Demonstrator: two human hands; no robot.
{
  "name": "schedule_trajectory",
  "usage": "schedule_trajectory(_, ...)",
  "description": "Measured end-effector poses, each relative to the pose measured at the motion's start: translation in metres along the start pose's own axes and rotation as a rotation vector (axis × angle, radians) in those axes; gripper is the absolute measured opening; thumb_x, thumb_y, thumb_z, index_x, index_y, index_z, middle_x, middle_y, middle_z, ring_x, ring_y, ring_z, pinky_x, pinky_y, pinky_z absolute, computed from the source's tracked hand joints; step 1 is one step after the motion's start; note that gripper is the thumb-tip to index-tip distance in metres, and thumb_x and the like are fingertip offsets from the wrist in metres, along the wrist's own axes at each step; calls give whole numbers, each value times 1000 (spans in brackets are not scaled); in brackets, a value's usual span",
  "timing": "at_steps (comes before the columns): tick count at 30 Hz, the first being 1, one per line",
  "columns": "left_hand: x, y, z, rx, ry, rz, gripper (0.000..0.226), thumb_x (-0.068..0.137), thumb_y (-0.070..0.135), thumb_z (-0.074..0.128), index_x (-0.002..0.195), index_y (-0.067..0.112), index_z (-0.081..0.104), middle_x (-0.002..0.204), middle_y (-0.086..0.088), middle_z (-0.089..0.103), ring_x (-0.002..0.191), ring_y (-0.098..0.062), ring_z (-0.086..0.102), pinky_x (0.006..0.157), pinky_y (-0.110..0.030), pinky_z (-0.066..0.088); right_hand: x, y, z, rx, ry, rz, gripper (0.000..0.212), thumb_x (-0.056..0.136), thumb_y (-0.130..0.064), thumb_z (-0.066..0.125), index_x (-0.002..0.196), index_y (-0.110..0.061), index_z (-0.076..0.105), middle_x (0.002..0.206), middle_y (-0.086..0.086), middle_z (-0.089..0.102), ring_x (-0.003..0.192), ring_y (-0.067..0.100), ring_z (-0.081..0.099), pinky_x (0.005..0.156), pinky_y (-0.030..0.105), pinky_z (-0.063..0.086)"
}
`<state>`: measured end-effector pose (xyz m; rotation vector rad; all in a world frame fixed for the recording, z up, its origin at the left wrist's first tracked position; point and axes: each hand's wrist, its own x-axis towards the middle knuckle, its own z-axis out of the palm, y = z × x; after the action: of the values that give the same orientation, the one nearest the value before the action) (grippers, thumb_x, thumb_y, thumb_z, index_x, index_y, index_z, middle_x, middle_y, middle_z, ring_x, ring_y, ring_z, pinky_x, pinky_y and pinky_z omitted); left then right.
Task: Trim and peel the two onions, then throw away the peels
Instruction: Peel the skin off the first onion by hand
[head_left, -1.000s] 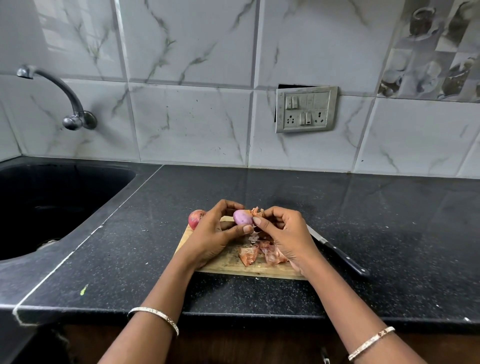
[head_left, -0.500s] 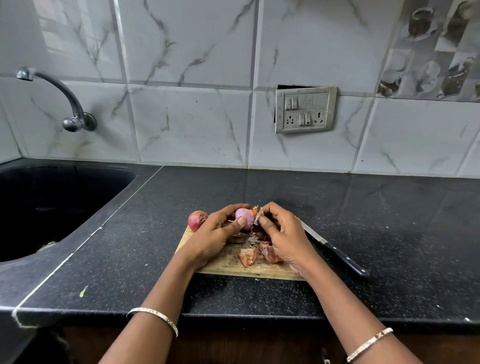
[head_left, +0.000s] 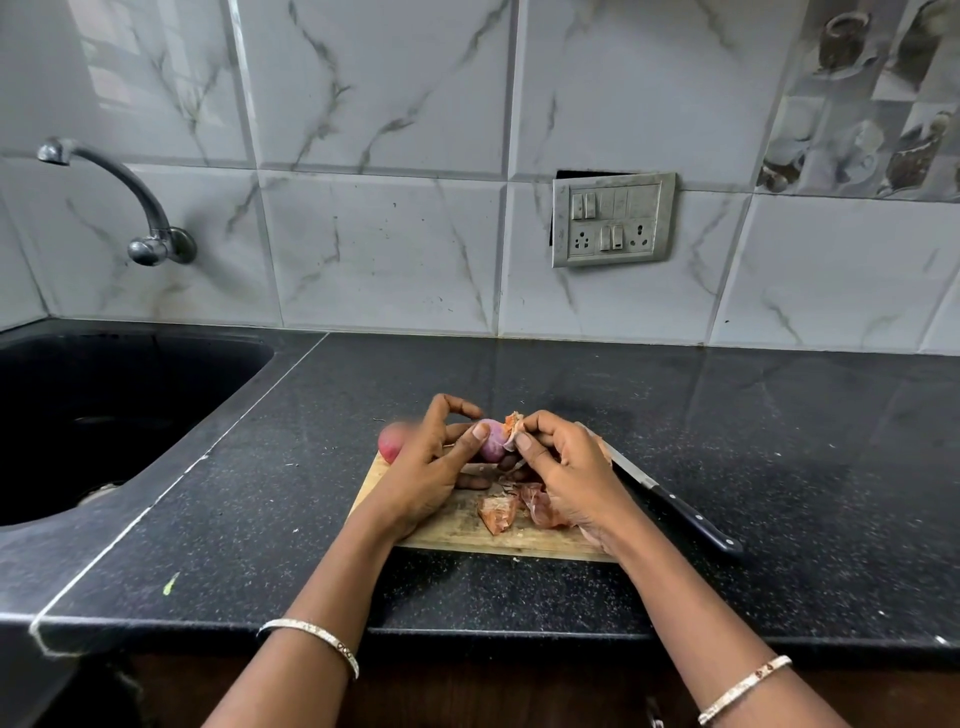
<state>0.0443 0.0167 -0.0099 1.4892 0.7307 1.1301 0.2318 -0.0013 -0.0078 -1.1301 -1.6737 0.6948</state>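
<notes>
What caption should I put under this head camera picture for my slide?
Over a wooden board, the left hand holds a partly peeled onion while the right hand pinches its skin.

1. Onion (head_left: 491, 448): pale purple; peel (head_left: 511, 422) at its top orange and whitish.
2. Second onion (head_left: 390, 447): red.
3. Loose peels (head_left: 497, 513): orange-brown.
4. Board (head_left: 452, 526): light wood grain.
5. Counter (head_left: 753, 441): black, speckled white.
6. Tiles (head_left: 389, 249): white, grey marble veins.
7. Knife (head_left: 675, 506): black handle, silver blade.
8. Bangles (head_left: 317, 636): silver-white.

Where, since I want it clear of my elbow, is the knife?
Head view: the knife lies on the black counter right of the cutting board, beside the right hand.
</notes>
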Motion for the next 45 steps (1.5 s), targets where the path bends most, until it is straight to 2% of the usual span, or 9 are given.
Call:
schedule_trajectory(4, -2, 4, 1, 46, -31, 7, 50, 82, 16, 78, 122, 14, 48, 117, -11, 73, 102, -26, 74, 81, -39, 61, 0, -2, 0, 26, 0, 31, 12, 103, -14, 56, 98, -11, 67, 86, 1, 75, 82, 8, 69, 75, 27, 54)
schedule_trajectory(7, -1, 3, 0, 89, 7, 25, 52, 79, 3, 82, 120, 11, 50, 115, -11, 72, 99, -26, 75, 82, -39, 62, 1, 0, -1, -6, -28, 24, 13, 103, -16, 56, 96, -14, 67, 83, -4, 75, 82, 9, 67, 78, 37, 52)
schedule_trajectory(14, -1, -1, 0, 52, -17, 15, 32, 96, 16, 66, 127, 12, 57, 115, -17, 73, 103, -34, 73, 89, -45, 60, 1, 1, 1, 58, -41, 54, 14, 104, -18, 54, 99, -15, 67, 90, 4, 76, 87, 19, 72, 86, 46, 55)
schedule_trajectory(19, 1, 1, 0, 97, 10, 1, 27, 104, 24, 52, 127, 15, 63, 116, -12, 73, 103, -34, 72, 88, -47, 61, 2, 3, 0, 232, 0, 126, 17, 104, -19, 50, 96, -15, 64, 90, 15, 74, 83, 25, 70, 78, 45, 54)
schedule_trajectory(25, 3, 0, 0, 104, 21, -11, 28, 104, 27, 51, 127, 16, 63, 114, -12, 74, 100, -36, 72, 87, -45, 61, 0, 1, 0, 131, 94, 101, 8, 97, -15, 62, 99, -20, 67, 85, 3, 77, 86, 19, 74, 88, 49, 58)
schedule_trajectory(29, 3, -2, 0, 122, 38, -15, 28, 103, 28, 53, 126, 16, 64, 113, -11, 74, 99, -36, 73, 86, -44, 62, -1, -2, -1, 65, 193, 45, 20, 90, -5, 66, 100, -22, 68, 88, -3, 76, 86, 11, 72, 85, 43, 60)
schedule_trajectory(34, 0, -1, 0, 94, 18, 5, 28, 99, 23, 61, 125, 13, 63, 112, -9, 74, 98, -29, 73, 85, -42, 62, -2, -9, -4, -14, 173, -67, 31, 88, -14, 76, 116, -23, 67, 105, -7, 68, 94, 2, 66, 79, 17, 53)
schedule_trajectory(37, -1, 1, 0, 68, -12, 22, 31, 96, 18, 64, 126, 11, 61, 111, -11, 74, 101, -26, 73, 85, -41, 62, 0, -7, -2, -70, 138, -103, 25, 85, -23, 80, 109, -24, 73, 109, -9, 66, 97, 5, 67, 82, 23, 57)
schedule_trajectory(45, 0, 0, -1, 138, -26, 17, 33, 97, 33, 60, 124, 14, 65, 113, -6, 75, 106, -20, 71, 90, -35, 59, -3, -9, -2, -19, 158, -107, 9, 84, -17, 80, 84, -15, 72, 79, -9, 72, 77, 1, 67, 70, 13, 49)
